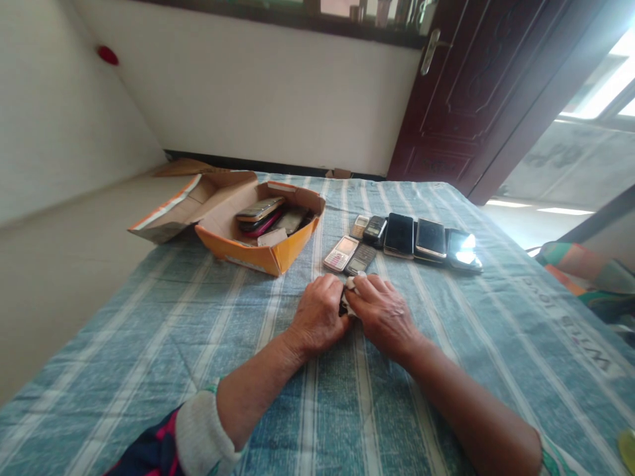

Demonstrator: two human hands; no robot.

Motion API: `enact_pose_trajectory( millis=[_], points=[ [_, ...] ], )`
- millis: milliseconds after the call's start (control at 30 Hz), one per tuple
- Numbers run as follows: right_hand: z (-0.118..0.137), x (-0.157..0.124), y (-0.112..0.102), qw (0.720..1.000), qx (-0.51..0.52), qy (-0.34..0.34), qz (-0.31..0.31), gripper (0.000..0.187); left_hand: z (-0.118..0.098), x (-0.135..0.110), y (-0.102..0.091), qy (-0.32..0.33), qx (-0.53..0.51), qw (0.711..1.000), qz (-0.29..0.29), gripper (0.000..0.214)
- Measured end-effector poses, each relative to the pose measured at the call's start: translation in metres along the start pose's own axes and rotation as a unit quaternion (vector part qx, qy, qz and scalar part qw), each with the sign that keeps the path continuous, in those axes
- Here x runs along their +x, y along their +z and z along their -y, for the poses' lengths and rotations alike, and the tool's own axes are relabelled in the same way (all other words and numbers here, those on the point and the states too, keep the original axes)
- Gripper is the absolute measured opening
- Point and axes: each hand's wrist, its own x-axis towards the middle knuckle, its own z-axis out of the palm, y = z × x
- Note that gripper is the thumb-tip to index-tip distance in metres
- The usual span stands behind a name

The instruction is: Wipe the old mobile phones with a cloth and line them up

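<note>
My left hand (319, 312) and my right hand (382, 311) rest together on the striped cloth (198, 317), fingers curled around a small dark object (344, 304) between them, with a bit of white cloth (351, 283) showing at the right fingertips. The object is mostly hidden by the fingers. Just beyond the hands lie a pink phone (341, 253) and a grey keypad phone (360, 259). Farther back runs a row of phones, from a small beige phone (360, 226) to a black smartphone (399, 235) and a glare-lit one (464, 250).
An open orange cardboard box (258, 254) holding several phones stands at the back left of the cloth-covered surface. A dark wooden door (476, 86) is behind on the right. Colourful fabric (585, 271) lies at the right edge.
</note>
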Motion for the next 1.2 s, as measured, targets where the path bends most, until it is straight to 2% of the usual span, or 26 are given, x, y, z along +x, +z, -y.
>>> enact_pose_trajectory(
  millis=[267, 533, 900, 1200],
  points=[
    [-0.001, 0.004, 0.002, 0.999, 0.000, 0.032, 0.005, 0.015, 0.001, 0.000, 0.002, 0.000, -0.017, 1.000, -0.007, 0.016],
    [0.005, 0.000, -0.002, 0.999, 0.029, 0.003, 0.014, 0.012, 0.001, 0.001, 0.000, -0.007, -0.006, 1.000, 0.005, 0.011],
    [0.010, -0.013, -0.002, 0.999, 0.043, 0.025, -0.003, 0.009, 0.002, 0.001, -0.001, -0.014, 0.004, 1.000, 0.020, 0.015],
    [0.005, 0.002, 0.007, 0.999, 0.019, 0.025, -0.013, 0.009, 0.002, 0.002, 0.000, -0.011, 0.006, 1.000, 0.007, 0.013]
  ],
)
